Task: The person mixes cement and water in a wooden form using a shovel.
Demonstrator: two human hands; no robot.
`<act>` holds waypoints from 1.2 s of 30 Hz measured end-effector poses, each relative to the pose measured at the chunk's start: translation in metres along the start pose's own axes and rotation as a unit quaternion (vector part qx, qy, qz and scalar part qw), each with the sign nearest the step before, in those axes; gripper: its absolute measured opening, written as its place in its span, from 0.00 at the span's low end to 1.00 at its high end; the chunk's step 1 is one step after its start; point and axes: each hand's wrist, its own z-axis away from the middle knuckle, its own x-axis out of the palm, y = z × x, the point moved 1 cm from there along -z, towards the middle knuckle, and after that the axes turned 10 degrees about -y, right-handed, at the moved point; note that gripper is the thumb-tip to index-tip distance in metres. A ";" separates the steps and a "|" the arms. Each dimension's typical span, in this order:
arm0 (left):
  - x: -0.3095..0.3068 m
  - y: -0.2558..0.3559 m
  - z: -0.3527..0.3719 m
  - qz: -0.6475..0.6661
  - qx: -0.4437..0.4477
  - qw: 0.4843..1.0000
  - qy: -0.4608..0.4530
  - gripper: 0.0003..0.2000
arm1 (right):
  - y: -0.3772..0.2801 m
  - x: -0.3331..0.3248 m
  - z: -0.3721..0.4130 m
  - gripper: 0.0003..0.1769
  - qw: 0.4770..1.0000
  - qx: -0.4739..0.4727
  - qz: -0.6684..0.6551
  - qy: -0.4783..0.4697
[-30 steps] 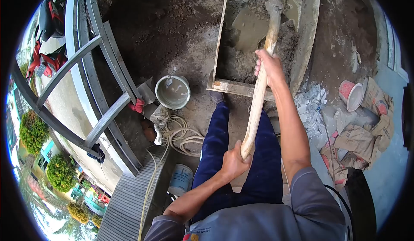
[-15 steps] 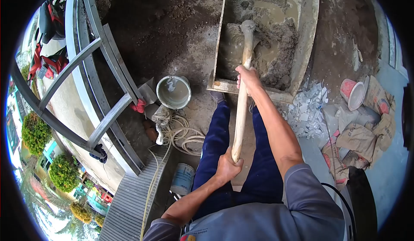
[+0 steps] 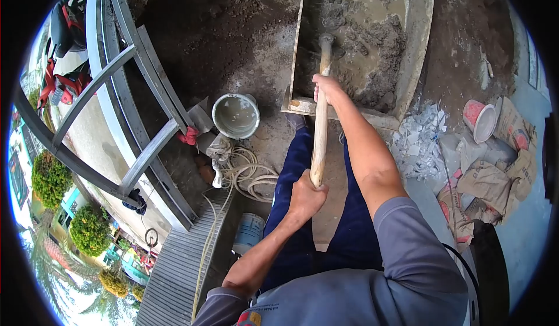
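Note:
My left hand (image 3: 307, 195) is closed around the near end of a hoe's pale wooden handle (image 3: 319, 142). Farther up the same handle, my right hand (image 3: 329, 89) is wrapped around it, just above the near edge of a wooden mixing trough (image 3: 417, 52). The hoe's socket (image 3: 327, 38) shows over the left side of the trough, while its blade is hidden in the wet grey mortar (image 3: 375, 46). Lumpy mortar is heaped toward the right side, with watery patches among it.
Left of my legs stand a bucket of cloudy water (image 3: 236, 116), a coiled hose (image 3: 250, 177) and a paint pail (image 3: 248, 233). A metal frame (image 3: 157, 151) rises at the left. White shards (image 3: 422, 139), a red-and-white bucket (image 3: 480, 121) and crumpled sacks (image 3: 483, 183) lie right.
Both hands have shifted forward, away from my body, with the hoe's handle. The hoe's socket has moved slightly left and toward me.

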 end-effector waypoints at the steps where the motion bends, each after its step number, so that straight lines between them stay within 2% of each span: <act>1: -0.001 -0.002 0.007 -0.010 -0.023 1.000 -0.008 0.15 | 0.012 0.000 0.003 0.09 1.000 0.004 -0.010 -0.010; 6: -0.007 0.013 0.043 -0.026 -0.036 0.998 -0.033 0.15 | 0.011 -0.011 0.034 0.09 0.999 -0.013 -0.038 -0.016; 8: -0.006 -0.006 0.071 0.000 -0.024 0.999 -0.046 0.15 | 0.015 0.001 0.083 0.10 0.998 -0.022 -0.064 -0.010; 10: 0.005 -0.044 0.083 0.019 0.044 0.998 -0.033 0.15 | 0.011 0.012 0.126 0.11 0.997 -0.058 -0.042 0.000; 13: 0.021 -0.061 0.056 -0.003 0.071 0.996 -0.052 0.17 | -0.032 0.002 0.151 0.12 0.989 -0.137 -0.040 0.031; 16: 0.026 -0.021 0.015 -0.014 0.119 0.990 -0.070 0.18 | -0.107 -0.023 0.177 0.12 0.973 -0.226 -0.014 0.041; 18: 0.024 0.011 -0.010 -0.023 0.147 0.987 -0.063 0.17 | -0.138 -0.047 0.172 0.12 0.965 -0.257 -0.009 0.061; 20: 0.031 0.021 -0.023 -0.019 0.149 0.986 -0.066 0.16 | -0.145 -0.070 0.151 0.11 0.966 -0.246 0.000 0.080; 22: 0.039 0.011 -0.037 -0.005 0.127 0.989 -0.076 0.16 | -0.123 -0.087 0.120 0.11 0.972 -0.216 0.004 0.095; 24: 0.039 -0.005 -0.026 -0.023 0.096 0.993 -0.058 0.15 | -0.068 -0.098 0.076 0.11 0.984 -0.151 -0.005 0.092; 26: 0.027 -0.018 -0.016 -0.057 0.062 0.995 -0.053 0.15 | -0.007 -0.097 0.043 0.11 0.991 -0.099 -0.061 0.074; 28: 0.000 -0.030 -0.005 -0.106 0.019 0.992 -0.060 0.17 | 0.023 -0.083 0.030 0.12 0.988 -0.066 -0.133 0.047; 30: -0.032 -0.042 -0.001 -0.093 0.047 0.993 -0.058 0.17 | 0.022 -0.056 0.030 0.11 0.983 -0.060 -0.165 0.052; 32: -0.071 -0.039 0.023 -0.090 -0.001 0.993 -0.081 0.17 | 0.013 -0.012 0.064 0.11 0.977 -0.046 -0.200 0.059; 33: -0.080 -0.052 0.031 -0.084 0.016 0.993 -0.081 0.18 | 0.013 0.008 0.081 0.11 0.978 -0.066 -0.186 0.067; 36: -0.070 -0.077 0.052 -0.082 0.046 0.991 -0.096 0.16 | 0.014 0.024 0.120 0.11 0.974 -0.133 -0.176 0.054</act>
